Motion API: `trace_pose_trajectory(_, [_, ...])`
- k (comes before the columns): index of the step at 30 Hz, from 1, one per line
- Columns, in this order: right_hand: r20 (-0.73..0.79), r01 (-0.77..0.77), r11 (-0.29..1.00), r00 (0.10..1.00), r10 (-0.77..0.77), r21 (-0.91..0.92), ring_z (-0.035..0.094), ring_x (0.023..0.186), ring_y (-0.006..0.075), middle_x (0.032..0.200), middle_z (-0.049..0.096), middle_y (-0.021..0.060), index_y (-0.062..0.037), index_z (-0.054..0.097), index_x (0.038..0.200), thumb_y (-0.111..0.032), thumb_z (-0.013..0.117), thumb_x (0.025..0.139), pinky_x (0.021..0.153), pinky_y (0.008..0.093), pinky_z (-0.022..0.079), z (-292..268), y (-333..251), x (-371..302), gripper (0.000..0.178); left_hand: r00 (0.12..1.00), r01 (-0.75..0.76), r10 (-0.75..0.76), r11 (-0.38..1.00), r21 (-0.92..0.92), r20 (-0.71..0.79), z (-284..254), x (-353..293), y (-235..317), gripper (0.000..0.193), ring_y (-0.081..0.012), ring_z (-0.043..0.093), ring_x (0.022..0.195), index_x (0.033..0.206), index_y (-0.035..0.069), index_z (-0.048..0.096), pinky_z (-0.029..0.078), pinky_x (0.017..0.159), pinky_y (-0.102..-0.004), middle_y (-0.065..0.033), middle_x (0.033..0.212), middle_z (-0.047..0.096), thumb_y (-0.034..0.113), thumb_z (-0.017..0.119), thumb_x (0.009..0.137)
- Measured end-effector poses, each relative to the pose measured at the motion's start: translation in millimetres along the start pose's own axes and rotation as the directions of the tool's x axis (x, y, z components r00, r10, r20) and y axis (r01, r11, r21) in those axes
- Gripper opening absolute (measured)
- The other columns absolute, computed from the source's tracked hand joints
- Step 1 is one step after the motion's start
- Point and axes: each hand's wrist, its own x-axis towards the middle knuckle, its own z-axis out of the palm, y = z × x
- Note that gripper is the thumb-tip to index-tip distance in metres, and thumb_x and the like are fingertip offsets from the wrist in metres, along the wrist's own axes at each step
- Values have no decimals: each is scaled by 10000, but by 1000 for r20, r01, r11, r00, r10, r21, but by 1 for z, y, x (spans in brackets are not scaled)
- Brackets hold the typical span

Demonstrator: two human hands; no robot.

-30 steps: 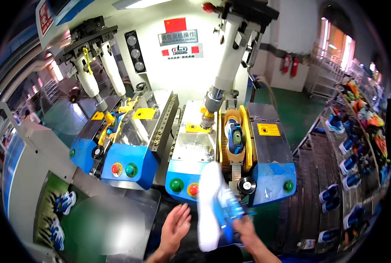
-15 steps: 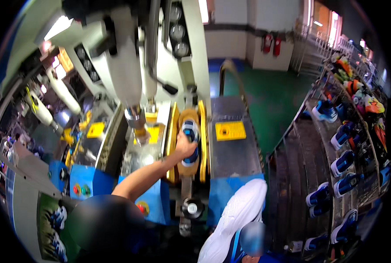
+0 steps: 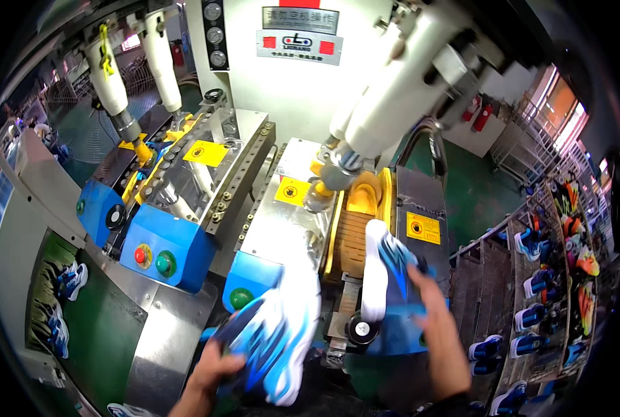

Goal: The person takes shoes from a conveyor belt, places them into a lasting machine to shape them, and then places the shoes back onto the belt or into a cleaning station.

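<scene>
My left hand [image 3: 216, 368] is closed around a blue, white and navy sneaker [image 3: 275, 340] close in front of me, its toe pointing up and its white sole edge turned right. On the right, my right hand [image 3: 431, 306] grips a second blue and white sneaker [image 3: 390, 267] along its right side; some of the fingers are hidden behind the shoe. That sneaker is held over the front of a shoe press bed [image 3: 357, 229], a tan ribbed pad between yellow side pads. A press arm [image 3: 372, 125] angles down beside the bed.
Blue control housings with a red button [image 3: 142, 256] and green button [image 3: 240, 299] line the machine front. A second press arm [image 3: 108, 80] stands at the left. A rack [image 3: 504, 299] of sneakers is on the right, and several shoes [image 3: 58, 330] sit in a left-hand recess.
The view has turned left. My left hand, on a sneaker in the press bed before, is now near me with a sneaker. My right hand has moved its sneaker forward, up to the bed.
</scene>
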Motion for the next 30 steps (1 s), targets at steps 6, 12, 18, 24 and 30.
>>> trace_pose_trajectory(6, [29,300,424,842,-539,-855,597,1138,380,1220,598,270,102,505,1256,-284,705,859,998,456,460,57,-61,180,589,873,-211,146,973,-91,-465,-63,-81,-52,773,-261,565,1206,1426,-25,412,445,1038,-395,-148,1344,550,183,756,766])
trace_pose_trajectory(12, [90,221,123,755,-650,-968,554,1097,498,1184,480,405,165,353,1234,-193,657,849,927,500,495,75,2,206,608,730,-26,-32,997,-75,-683,-77,-75,-84,707,-252,567,1199,1422,-13,419,458,1021,-390,-143,1334,555,191,718,815])
trace_pose_trajectory(18, [30,332,215,601,-799,-918,485,1253,437,1359,486,300,65,358,1422,-275,690,851,1069,442,396,79,10,187,743,707,133,-168,986,-104,-687,-80,-32,-95,642,-243,568,1193,1419,0,426,471,1003,-385,-137,1323,560,199,680,864])
trace_pose_trajectory(24, [24,250,178,640,-768,-952,490,1262,426,1369,491,293,59,378,1419,-340,666,856,1070,435,403,83,-1,186,748,777,149,-166,986,-79,-607,-114,-40,-76,577,-234,570,1186,1415,12,433,484,985,-380,-132,1313,565,206,642,913])
trace_pose_trajectory(30, [356,448,-146,431,-829,-882,556,1098,426,1226,553,264,78,463,1303,-183,648,853,966,470,458,144,71,68,552,655,335,-484,874,-351,-580,-182,-51,-96,474,-241,660,933,1329,30,527,571,783,-368,-108,1088,654,156,667,894])
